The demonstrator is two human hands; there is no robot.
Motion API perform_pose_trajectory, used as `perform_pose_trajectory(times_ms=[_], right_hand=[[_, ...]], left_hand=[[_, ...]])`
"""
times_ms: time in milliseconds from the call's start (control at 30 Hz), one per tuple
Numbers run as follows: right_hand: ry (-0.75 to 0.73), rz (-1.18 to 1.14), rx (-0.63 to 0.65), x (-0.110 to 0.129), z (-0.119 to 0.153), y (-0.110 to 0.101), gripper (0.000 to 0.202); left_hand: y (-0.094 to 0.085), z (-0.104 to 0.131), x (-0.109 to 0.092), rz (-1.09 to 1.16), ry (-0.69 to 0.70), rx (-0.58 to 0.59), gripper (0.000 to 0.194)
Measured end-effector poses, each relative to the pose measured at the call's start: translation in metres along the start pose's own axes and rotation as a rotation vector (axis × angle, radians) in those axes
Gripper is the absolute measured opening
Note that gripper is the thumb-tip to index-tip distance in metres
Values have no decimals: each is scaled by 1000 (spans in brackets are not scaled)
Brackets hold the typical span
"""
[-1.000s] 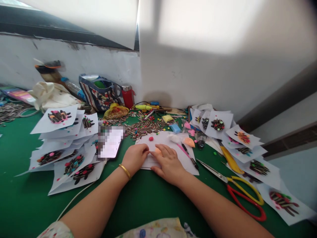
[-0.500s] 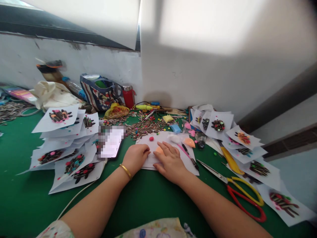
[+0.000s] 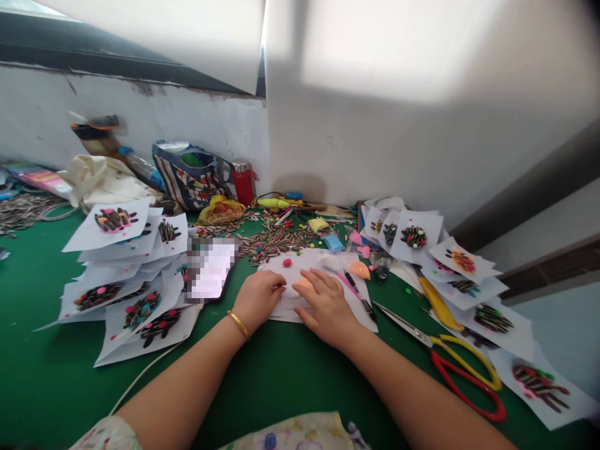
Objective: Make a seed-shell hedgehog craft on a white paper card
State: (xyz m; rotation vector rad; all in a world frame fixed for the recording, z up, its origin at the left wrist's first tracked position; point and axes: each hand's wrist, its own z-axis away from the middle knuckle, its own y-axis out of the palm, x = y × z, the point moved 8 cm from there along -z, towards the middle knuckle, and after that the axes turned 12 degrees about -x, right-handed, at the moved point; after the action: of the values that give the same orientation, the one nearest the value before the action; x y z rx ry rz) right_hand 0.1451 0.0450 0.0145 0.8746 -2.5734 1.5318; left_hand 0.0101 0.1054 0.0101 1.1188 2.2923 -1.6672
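A small stack of white paper (image 3: 285, 314) lies on the green table in front of me. At its left edge rests my left hand (image 3: 257, 300), fingers curled in with thumb and forefinger pinched together. What they hold, if anything, is hidden. Over the paper my right hand (image 3: 325, 306) lies palm down with its fingers apart. A flat orange piece of modelling clay (image 3: 304, 284) shows beside and partly under those fingers. Near the paper's top sits a pink-red clay ball (image 3: 287, 262).
Sunflower seeds (image 3: 265, 240) are spread behind the paper. A phone (image 3: 215, 272) lies left, close to stacked seed-picture sheets (image 3: 117, 337). Scissors (image 3: 431, 340), a yellow-handled knife (image 3: 438, 303), pens (image 3: 359, 290) and more picture sheets (image 3: 492, 319) lie right. A red bottle (image 3: 244, 184) stands behind.
My right hand has shifted slightly right, and its thumb sits a little higher and farther from the left hand. The left hand stays pinched in nearly the same spot.
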Motion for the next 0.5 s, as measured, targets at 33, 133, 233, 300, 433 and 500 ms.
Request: perform_pose_trajectory(times_ms=[33,133,233,300,433,500], right_hand=[[9,-8,-18,-3,-1,-3,39],[38,-11,-47,-13,-1,-9,33],[57,13,-58,-21,-2,-13,32],[69,33,-53,-26,-1,-15,31],[129,75,16,-41,1,-16,40],[171,102,71,-50,3,-15,48]], left_hand=[[0,0,0,28,-15,-5,11],[0,0,1,80,-76,-2,12],[0,0,0,89,-95,20,12],[0,1,-3,90,-75,42,17],[0,2,-5,51,-45,48,31],[1,1,-5,36,-48,37,34]])
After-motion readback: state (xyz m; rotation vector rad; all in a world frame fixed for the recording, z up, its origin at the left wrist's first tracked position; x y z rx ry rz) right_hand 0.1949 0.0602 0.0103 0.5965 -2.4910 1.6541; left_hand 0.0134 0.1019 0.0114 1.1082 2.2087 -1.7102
